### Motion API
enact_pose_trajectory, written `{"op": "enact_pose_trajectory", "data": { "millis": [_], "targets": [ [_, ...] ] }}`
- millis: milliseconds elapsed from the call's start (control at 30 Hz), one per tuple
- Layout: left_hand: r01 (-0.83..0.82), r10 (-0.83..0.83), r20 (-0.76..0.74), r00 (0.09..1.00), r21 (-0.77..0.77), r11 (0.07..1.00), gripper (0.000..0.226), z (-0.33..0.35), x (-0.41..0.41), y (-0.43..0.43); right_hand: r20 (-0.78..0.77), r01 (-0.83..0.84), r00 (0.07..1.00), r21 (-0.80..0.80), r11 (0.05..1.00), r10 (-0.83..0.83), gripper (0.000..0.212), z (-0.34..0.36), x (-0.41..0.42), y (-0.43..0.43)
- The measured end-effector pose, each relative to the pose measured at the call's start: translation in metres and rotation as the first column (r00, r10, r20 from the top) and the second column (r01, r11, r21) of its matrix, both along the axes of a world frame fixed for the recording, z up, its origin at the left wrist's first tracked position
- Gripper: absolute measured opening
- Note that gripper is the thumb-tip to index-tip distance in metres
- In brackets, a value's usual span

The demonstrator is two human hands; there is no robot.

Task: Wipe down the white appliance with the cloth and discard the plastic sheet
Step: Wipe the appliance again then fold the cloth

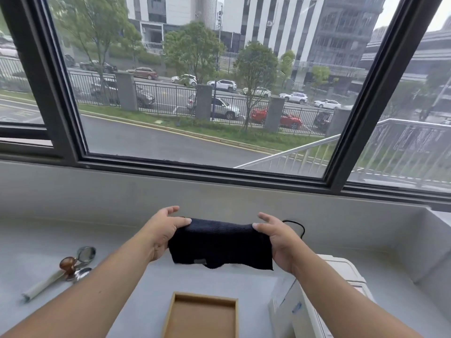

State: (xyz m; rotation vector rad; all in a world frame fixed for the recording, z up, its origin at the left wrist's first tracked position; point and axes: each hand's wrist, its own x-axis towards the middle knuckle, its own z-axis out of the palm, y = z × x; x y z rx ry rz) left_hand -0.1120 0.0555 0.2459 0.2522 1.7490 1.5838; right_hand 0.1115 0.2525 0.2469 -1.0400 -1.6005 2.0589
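Both hands hold a dark cloth (pixel 219 242) stretched between them above the pale grey surface (pixel 219 281), near the far wall under the window (pixel 207 81). The left hand (pixel 162 231) has its grip closed on the cloth's left top corner, thumb pressed over the fabric and the fingers spread behind it; the right hand (pixel 278 236) pinches the right top corner the same way, thumb in front and fingers behind. The cloth hangs down from this top edge, its lower hem uneven, with a small tag near the bottom. A thin black cord (pixel 296 226) loops just behind the right hand. The white appliance (pixel 341 276) sits on the surface at the near right, partly hidden by the right forearm, with a clear plastic sheet (pixel 288 306) that seems to cover its left side. A shallow wooden tray (pixel 202 315) lies at the near centre, and nothing is seen inside it. At the left lie two metal spoons (pixel 85 254) with an amber-brown knobbed piece (pixel 68 263) between them and a pale, flat rod (pixel 44 285) beside them.
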Motion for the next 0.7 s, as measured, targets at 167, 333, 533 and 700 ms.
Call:
{"op": "enact_pose_trajectory", "data": {
  "millis": [167,333,533,700],
  "targets": [
    [0.134,-0.133,-0.043,0.99,0.02,0.991,0.051,0.006,-0.014,-0.016,0.138,-0.069,0.989,0.123,0.99,0.052,0.045,0.002,-0.011,-0.017],
    [0.221,-0.206,-0.234,0.95,0.042,0.974,0.049,0.015,-0.021,-0.017,0.209,-0.259,0.954,0.228,0.939,0.213,0.062,0.009,-0.015,-0.03],
    [0.22,-0.22,-0.026,0.975,0.236,0.947,0.05,0.035,-0.035,-0.024,0.067,-0.233,0.971,0.047,0.971,0.23,0.075,0.015,-0.008,-0.036],
    [0.288,-0.301,0.011,0.953,0.268,0.919,0.055,0.041,-0.037,-0.029,-0.057,-0.165,0.985,-0.023,0.986,0.163,0.072,0.023,-0.007,-0.043]
  ]
}}
